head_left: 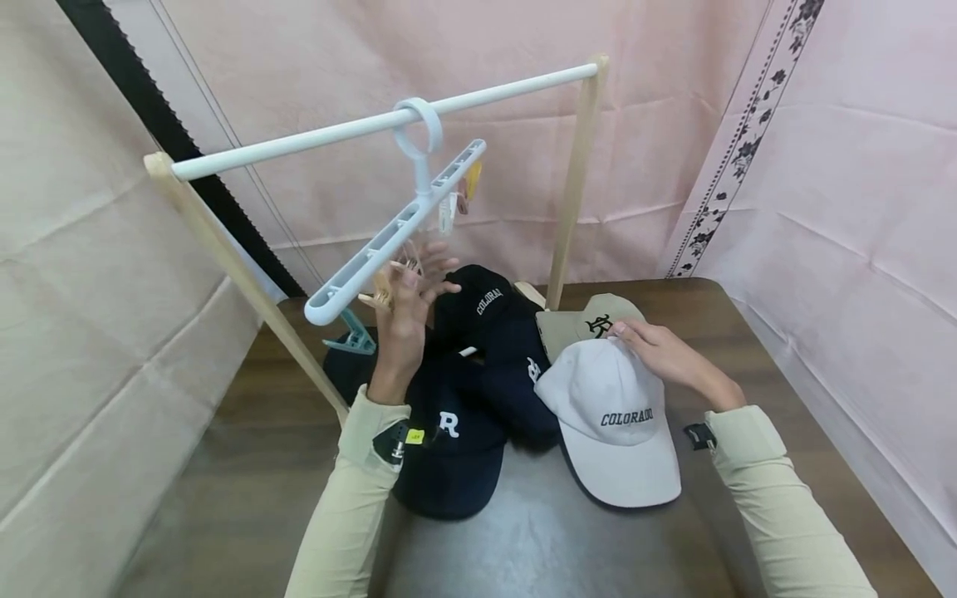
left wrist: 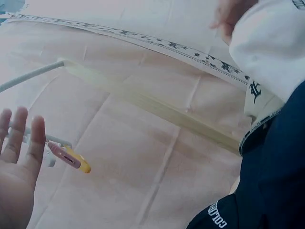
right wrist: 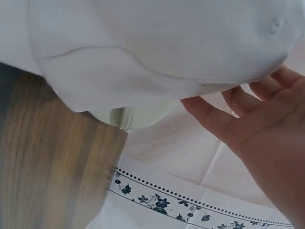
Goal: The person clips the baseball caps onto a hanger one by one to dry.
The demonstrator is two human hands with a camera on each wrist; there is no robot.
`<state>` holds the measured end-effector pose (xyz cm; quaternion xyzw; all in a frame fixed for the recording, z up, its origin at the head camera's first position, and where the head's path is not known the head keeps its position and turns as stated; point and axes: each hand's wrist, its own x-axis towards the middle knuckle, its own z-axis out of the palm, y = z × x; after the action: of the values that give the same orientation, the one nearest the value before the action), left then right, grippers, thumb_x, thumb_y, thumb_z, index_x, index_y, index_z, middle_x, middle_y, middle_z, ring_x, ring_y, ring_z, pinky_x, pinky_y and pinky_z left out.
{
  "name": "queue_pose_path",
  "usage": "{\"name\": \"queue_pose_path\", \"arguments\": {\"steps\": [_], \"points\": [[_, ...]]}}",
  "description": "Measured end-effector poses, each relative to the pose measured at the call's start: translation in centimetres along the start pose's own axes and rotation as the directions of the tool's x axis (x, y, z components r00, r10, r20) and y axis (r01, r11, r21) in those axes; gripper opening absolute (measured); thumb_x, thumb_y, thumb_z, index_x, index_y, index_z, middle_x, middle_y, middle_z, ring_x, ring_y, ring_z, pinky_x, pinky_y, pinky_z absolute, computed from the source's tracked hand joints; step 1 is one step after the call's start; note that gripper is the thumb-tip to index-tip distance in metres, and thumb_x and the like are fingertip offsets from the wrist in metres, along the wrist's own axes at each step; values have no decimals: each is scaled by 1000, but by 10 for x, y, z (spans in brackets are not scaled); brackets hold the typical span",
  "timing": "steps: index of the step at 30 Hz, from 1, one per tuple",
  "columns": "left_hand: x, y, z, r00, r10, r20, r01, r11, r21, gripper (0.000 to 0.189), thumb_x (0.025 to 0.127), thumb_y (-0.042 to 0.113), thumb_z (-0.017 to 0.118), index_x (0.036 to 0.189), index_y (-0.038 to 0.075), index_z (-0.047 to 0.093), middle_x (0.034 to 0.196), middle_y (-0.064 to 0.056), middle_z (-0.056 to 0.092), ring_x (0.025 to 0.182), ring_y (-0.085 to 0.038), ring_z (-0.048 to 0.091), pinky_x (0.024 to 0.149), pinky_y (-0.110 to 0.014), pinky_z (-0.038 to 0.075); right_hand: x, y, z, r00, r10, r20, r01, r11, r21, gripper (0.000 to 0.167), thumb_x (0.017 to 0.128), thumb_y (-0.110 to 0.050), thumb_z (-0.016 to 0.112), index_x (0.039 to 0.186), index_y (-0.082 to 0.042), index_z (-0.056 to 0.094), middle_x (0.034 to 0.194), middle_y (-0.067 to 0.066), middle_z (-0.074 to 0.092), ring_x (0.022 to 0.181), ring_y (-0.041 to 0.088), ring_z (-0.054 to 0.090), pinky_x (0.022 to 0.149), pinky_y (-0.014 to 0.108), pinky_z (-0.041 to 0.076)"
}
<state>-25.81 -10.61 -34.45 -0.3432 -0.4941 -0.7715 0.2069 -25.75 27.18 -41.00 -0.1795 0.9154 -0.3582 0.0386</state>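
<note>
- Pink cloth (head_left: 516,199) stands behind the counter (head_left: 247,498).
- Head: left grip (head_left: 404,324) beside clips (head_left: 380,292) under the hanger (head_left: 374,253); right grip (head_left: 661,357) on the white cap (head_left: 609,394), right of the dark caps (head_left: 456,465); beige cap (head_left: 564,332) near the counter's far edge.
- Left wrist: left grip's fingers straight, apart.
- Right wrist: fingertips touch the white cap; cannot tell whether they pinch.

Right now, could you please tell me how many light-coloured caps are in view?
2: the white cap at the right hand, and the beige cap just behind the white one. Others could be hidden.
</note>
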Motion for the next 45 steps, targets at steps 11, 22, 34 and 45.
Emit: {"name": "queue_pose_path", "arguments": {"steps": [11,22,34,45], "points": [[-4,0,13,998,-31,-47,22,986,-166,61,109,55,44,151,11,51,123,-3,69,103,-21,69,81,-34,57,-9,8,-1,998,-25,58,25,1000,1,44,115,-27,42,138,3,65,135,22,67,128,36,60,104,51,49],[-4,5,9,992,-74,-103,61,990,-123,64,104,60,50,142,10,56,113,-4,64,96,-16,64,79,-30,56,-15,1,-12,986,-73,149,56,992,113,26,113,-25,52,104,-11,72,92,0,65,87,12,60,77,28,51],[1,22,13,987,-141,-73,135,987,-85,72,93,69,62,133,10,56,110,1,63,97,-14,59,79,-26,53,-29,-14,-22,973,-162,161,139,979,147,18,111,-14,55,103,-14,71,94,-2,64,91,8,58,80,25,50],[6,34,17,979,-184,-90,167,971,-171,51,89,58,79,122,21,66,111,3,67,96,-12,59,75,-26,50,-38,-55,-24,962,-229,147,223,973,58,17,107,-19,64,91,-25,69,81,-10,60,80,8,57,71,26,48]]}}
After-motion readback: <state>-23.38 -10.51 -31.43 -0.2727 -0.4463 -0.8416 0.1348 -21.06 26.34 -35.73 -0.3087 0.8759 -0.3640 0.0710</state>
